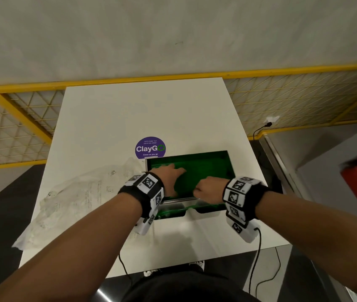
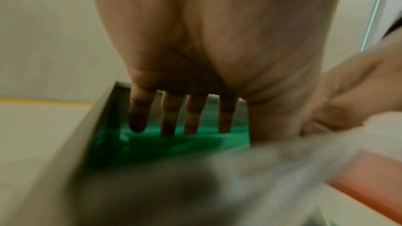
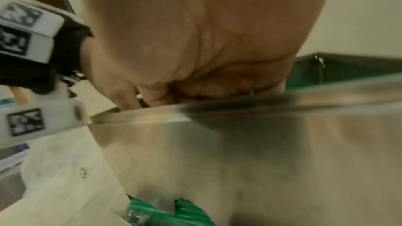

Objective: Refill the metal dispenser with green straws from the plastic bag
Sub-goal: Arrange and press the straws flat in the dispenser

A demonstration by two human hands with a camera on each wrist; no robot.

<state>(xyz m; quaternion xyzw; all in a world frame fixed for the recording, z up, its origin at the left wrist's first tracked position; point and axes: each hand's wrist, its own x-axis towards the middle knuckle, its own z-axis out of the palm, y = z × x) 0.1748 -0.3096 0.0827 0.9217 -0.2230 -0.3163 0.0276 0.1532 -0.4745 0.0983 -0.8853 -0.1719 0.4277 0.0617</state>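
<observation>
Head: our left hand (image 1: 170, 174) lies flat on the straws (image 1: 205, 171) filling the dispenser (image 1: 229, 162); bag (image 1: 81, 197) lies beside.
Left wrist: fingers (image 2: 191, 114) straight, levelling.
Right wrist: right hand (image 3: 195, 40) curled at the rim; whether it grips anything, we cannot tell.
Next: probably close up.
</observation>
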